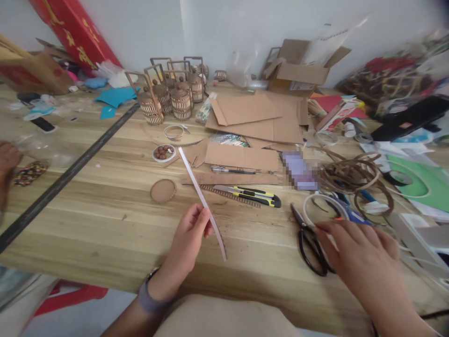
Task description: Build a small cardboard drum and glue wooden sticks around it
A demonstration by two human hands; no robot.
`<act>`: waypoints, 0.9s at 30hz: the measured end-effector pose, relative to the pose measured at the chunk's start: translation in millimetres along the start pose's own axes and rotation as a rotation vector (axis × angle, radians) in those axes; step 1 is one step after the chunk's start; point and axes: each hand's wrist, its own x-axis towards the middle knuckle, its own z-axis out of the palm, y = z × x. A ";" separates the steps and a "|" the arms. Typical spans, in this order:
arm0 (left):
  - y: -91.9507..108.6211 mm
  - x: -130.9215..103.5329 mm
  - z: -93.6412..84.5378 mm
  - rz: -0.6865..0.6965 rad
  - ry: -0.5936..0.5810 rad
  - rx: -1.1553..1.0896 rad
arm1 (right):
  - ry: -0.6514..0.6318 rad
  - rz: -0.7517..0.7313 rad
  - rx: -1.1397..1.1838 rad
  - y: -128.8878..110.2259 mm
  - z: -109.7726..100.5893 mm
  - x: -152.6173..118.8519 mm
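Note:
My left hand [192, 234] pinches a thin strip [196, 185], white on its face and brown along one edge, slanting over the table. My right hand [358, 248] is at the right beside black-handled scissors [308, 243], its fingers near a white tape roll [312, 208]; whether it grips anything is hidden. A yellow and black cutter [256, 194] lies beyond my left hand, on a corrugated strip. Left of the strip lies a round cardboard disc [163, 191], and behind that a small dish [163, 152] of brown beads.
Small lidded baskets with handles [181, 103] stand at the back. Cardboard sheets [259, 112], a phone [300, 171] and coiled brown strips [351, 173] lie beyond my hands. A long black strip [70, 175] crosses the left side; another person's hand [9, 159] is at the left edge.

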 end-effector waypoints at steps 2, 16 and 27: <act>0.8 -0.4 4.8 -0.005 -0.019 -0.001 | -0.029 0.047 -0.022 7.6 6.1 -4.0; -2.9 -15.8 12.5 0.010 -0.091 0.100 | -0.656 -0.018 1.176 -116.2 -36.8 61.2; -3.5 -11.7 -40.3 0.061 0.157 0.114 | -0.898 0.013 1.109 -58.8 -36.5 33.5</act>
